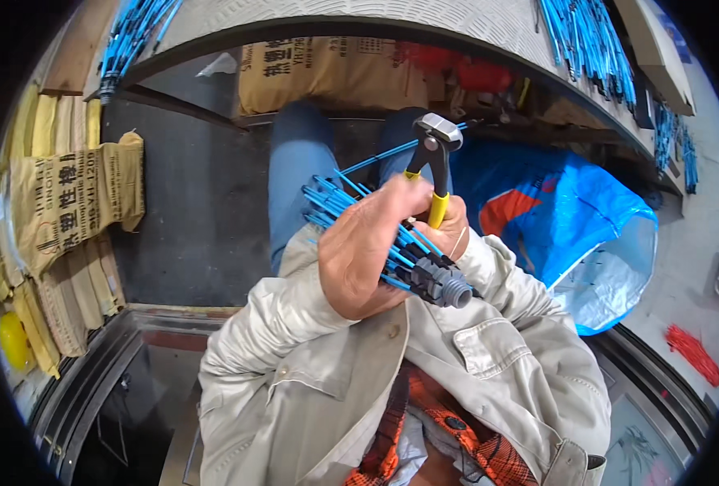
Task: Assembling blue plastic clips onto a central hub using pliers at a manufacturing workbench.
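Note:
In front of my chest, my left hand [353,257] is wrapped around a bundle of thin blue cables [325,202] with black ends. A grey threaded fitting [440,283] sits at the near end of the bundle. Closed on the yellow handles of end-cutting pliers [431,154] is my right hand [457,223], partly hidden behind the left. The steel jaws point up and away from me. One blue cable sticks out beyond the rest, passing behind the pliers; whether the jaws touch it is hidden.
A workbench [327,11] spans the far side, with blue cable bundles [588,44] hanging over its edge. A blue bag [570,219] with silver lining stands right of my legs. Brown sacks [76,198] are stacked left; red strands [693,354] lie on the right floor.

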Demonstrator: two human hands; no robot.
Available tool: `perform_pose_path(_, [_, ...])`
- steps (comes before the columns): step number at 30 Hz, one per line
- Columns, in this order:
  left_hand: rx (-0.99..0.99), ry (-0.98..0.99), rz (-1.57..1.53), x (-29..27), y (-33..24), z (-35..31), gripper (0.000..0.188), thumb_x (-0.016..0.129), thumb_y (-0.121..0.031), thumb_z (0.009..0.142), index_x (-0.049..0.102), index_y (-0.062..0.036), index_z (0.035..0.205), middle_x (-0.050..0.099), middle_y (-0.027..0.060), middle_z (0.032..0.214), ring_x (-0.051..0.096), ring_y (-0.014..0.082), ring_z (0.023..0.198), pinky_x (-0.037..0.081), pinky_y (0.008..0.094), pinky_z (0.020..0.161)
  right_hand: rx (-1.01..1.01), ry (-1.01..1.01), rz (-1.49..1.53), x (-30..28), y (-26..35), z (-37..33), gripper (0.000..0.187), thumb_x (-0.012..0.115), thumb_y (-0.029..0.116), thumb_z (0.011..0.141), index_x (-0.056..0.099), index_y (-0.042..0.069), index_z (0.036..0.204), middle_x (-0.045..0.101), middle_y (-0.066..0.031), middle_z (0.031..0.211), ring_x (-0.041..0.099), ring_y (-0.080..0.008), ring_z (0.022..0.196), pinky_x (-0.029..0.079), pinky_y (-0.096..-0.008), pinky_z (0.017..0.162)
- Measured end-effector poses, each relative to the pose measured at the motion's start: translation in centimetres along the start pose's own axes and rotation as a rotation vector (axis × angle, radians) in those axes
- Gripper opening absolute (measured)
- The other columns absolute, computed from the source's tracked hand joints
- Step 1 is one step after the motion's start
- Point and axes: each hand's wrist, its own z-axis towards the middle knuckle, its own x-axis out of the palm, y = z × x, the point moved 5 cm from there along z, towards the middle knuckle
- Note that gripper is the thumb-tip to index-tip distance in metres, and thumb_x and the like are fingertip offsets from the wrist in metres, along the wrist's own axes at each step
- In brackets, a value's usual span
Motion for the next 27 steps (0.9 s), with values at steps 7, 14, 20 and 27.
perform_pose_path(7, [0.107, 0.002, 0.050, -2.6, 0.3, 0.6, 0.051, 0.070, -0.002, 0.064, 0.054, 0.0041, 0.111, 0.065, 0.0139, 0.088, 0.063, 0.0231, 0.081, 0.050, 0.0306, 0.076, -0.049, 0.001, -0.106, 1.8, 0.2, 2.4, 0.033, 0.066, 0.003, 0.075, 0.056, -0.001, 0.106, 0.060, -0.0108, 0.098, 0.055, -0.0156, 0.080, 0.044, -0.0237, 0.073])
perform_pose_path(14, [-0.217, -0.182, -0.251, -9.3, 3.5, 0.8, 0.049, 0.066, 0.003, 0.061, 0.055, 0.0026, 0.108, 0.064, 0.0127, 0.085, 0.061, 0.0195, 0.074, 0.050, 0.0270, 0.068, -0.173, 0.109, -0.383, 4.4, 4.7, 9.8, 0.019, 0.061, 0.000, 0.077, 0.063, -0.001, 0.096, 0.055, -0.0134, 0.098, 0.052, -0.0203, 0.087, 0.042, -0.0281, 0.075])
perform_pose_path(20, [-0.174, -0.199, -0.337, -9.7, 3.0, 0.1, 0.046, 0.068, 0.001, 0.059, 0.056, 0.0018, 0.103, 0.063, 0.0129, 0.084, 0.059, 0.0184, 0.070, 0.049, 0.0261, 0.066, -0.222, 0.364, -0.192, 8.7, 5.9, 11.6, 0.013, 0.064, 0.002, 0.076, 0.065, -0.001, 0.089, 0.055, -0.0136, 0.092, 0.051, -0.0205, 0.085, 0.043, -0.0300, 0.071])
perform_pose_path(27, [-0.215, -0.182, -0.287, -10.0, 3.0, 0.4, 0.045, 0.071, -0.003, 0.057, 0.056, 0.0007, 0.099, 0.063, 0.0135, 0.085, 0.059, 0.0191, 0.071, 0.049, 0.0278, 0.067, -0.255, 0.343, -0.190, 8.4, 6.0, 11.1, 0.008, 0.066, 0.004, 0.075, 0.065, 0.000, 0.081, 0.055, -0.0133, 0.090, 0.051, -0.0208, 0.084, 0.042, -0.0309, 0.070])
